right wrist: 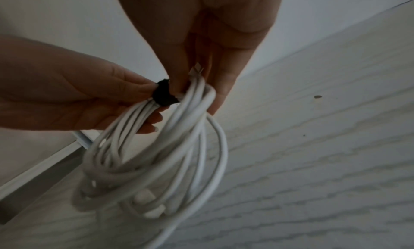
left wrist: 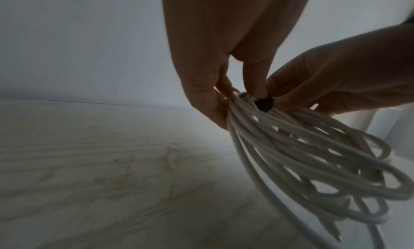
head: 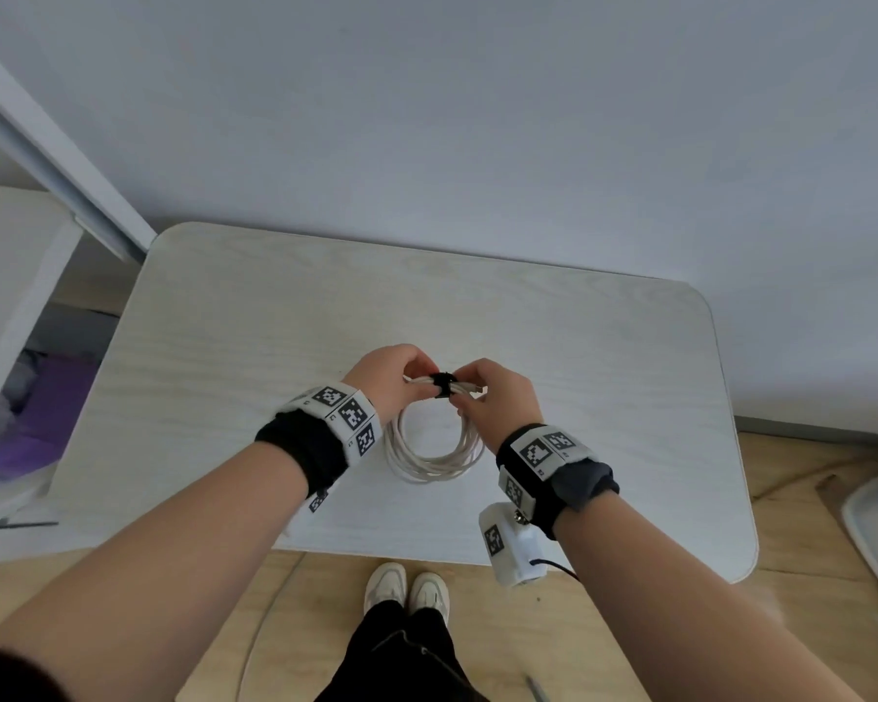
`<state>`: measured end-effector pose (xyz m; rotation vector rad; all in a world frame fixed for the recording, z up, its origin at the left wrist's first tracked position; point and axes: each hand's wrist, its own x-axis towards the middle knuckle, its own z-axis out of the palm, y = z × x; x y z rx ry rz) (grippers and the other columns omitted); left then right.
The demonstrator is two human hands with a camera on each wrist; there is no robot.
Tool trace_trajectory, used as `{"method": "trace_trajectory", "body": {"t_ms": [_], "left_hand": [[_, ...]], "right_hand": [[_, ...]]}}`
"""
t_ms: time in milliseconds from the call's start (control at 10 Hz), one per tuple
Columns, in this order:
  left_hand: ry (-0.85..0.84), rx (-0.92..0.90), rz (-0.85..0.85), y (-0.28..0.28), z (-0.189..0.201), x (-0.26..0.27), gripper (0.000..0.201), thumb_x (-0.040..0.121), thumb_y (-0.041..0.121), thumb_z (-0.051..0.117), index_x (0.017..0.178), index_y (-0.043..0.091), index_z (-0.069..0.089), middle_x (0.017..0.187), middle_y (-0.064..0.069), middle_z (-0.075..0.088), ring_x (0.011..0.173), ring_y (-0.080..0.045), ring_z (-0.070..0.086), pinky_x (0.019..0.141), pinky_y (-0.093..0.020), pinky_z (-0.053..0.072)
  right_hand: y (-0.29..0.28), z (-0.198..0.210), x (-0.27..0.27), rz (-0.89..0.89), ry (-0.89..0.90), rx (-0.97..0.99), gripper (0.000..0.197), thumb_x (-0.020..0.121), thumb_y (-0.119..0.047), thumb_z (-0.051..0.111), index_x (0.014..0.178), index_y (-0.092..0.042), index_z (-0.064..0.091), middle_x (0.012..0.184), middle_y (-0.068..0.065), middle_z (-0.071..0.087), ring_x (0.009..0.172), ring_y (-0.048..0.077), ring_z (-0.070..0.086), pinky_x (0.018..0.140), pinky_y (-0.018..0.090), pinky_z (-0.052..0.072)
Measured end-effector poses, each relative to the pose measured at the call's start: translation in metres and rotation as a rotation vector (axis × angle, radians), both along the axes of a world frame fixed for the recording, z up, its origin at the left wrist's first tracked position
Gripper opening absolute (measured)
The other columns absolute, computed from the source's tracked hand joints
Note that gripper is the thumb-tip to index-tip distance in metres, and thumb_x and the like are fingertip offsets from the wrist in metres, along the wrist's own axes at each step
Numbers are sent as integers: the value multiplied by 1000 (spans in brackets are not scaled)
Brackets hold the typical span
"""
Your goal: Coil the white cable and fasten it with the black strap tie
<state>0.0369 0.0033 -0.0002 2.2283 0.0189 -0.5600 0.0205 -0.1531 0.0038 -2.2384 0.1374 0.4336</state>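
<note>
A person stands at the near edge of a pale wood-grain table (head: pixel 604 347), holding a coiled white cable (head: pixel 429 461) up above its middle. The left hand (head: pixel 389 380) pinches the top of the bundle on the left, and the right hand (head: pixel 495 400) pinches it on the right, so the two hands sit close together with only the black strap tie (head: pixel 444 385) between them. The strap is wrapped around the gathered strands at the top, and the loops hang down freely toward the near side. Gripping on both sides of the strap likely keeps the strands bunched while it is pulled snug and pressed shut. Whether the strap's end is already stuck down cannot be told, because fingertips cover its edges. The wrist views are dim; the right one shows a plug (right wrist: pixel 197 69) tucked against the fingers and another connector (right wrist: pixel 145 196) low in the coil.
</note>
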Motion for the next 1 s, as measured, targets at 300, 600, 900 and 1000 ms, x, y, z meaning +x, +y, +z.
{"method": "trace_trajectory", "body": {"t_ms": [300,600,900,1000], "left_hand": [[28,91,-60,-9,-25,15,25,89,18,60,111,7,61,112,-11,66,104,-24,59,91,-32,44],[-137,169,-126,-10,-48,15,20,85,16,66,101,4,69,105,-14,59,99,-29,56,87,-31,43],[-65,364,-191,-5,-40,15,40,86,44,54,123,27,55,127,1,53,117,-22,48,98,-42,39],[-53,371,-178,-2,-30,20,45,86,46,53,127,27,51,134,0,49,123,-22,45,101,-43,37]], "right_hand": [[4,-30,16,16,48,-100,17,81,-21,61,97,-16,64,96,5,70,85,18,61,72,27,45],[5,-48,19,88,33,-164,22,83,-15,58,102,-6,63,113,10,55,100,26,56,86,30,44],[4,-38,17,153,17,-275,47,81,-32,55,125,-19,47,128,5,48,118,26,42,98,42,40],[-2,-30,21,144,-23,-263,54,83,-37,54,133,-20,39,136,5,42,125,26,38,103,42,36]]}}
